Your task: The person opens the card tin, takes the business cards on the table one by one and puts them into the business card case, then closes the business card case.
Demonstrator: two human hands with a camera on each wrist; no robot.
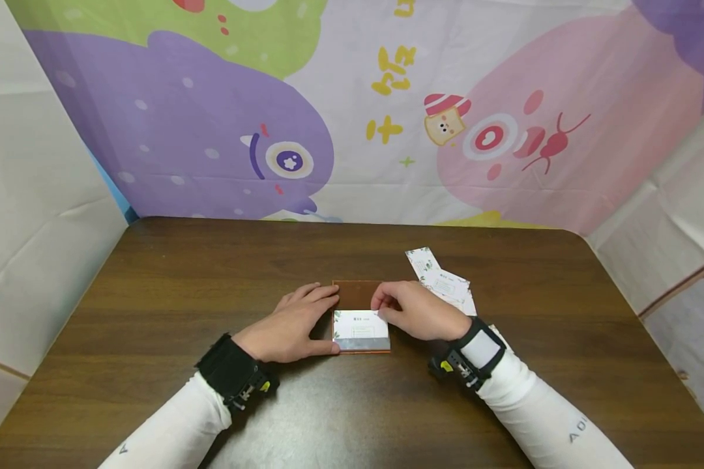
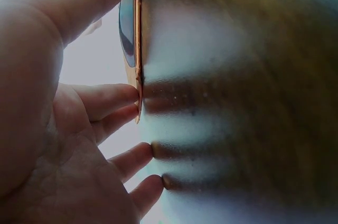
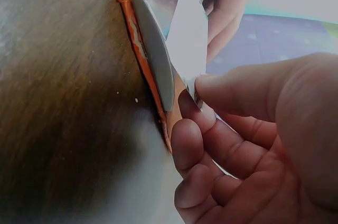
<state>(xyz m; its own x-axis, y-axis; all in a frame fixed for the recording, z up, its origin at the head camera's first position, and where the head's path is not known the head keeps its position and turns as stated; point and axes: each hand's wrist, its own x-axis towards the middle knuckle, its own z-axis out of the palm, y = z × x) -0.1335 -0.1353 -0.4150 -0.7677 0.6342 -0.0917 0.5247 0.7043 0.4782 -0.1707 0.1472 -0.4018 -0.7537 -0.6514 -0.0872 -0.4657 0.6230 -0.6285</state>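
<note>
A brown card holder [image 1: 359, 296] lies unfolded on the table, a silvery metal pocket [image 1: 360, 344] along its near half. A white printed card [image 1: 360, 324] with green leaf corners sits partly in that pocket. My right hand [image 1: 419, 311] pinches the card's upper right corner between thumb and index finger. In the right wrist view the card [image 3: 191, 39] slants up out of the metal pocket [image 3: 153, 55]. My left hand [image 1: 290, 326] is spread at the holder's left side, its thumb at the lower left corner and its fingertips by the upper left edge.
Several similar white cards [image 1: 446, 283] lie loosely overlapped beyond my right hand, and one is partly hidden under the right wrist. The dark wooden table [image 1: 170, 293] ends at a cartoon-print cloth [image 1: 364, 182] behind. White sheets hang at both sides.
</note>
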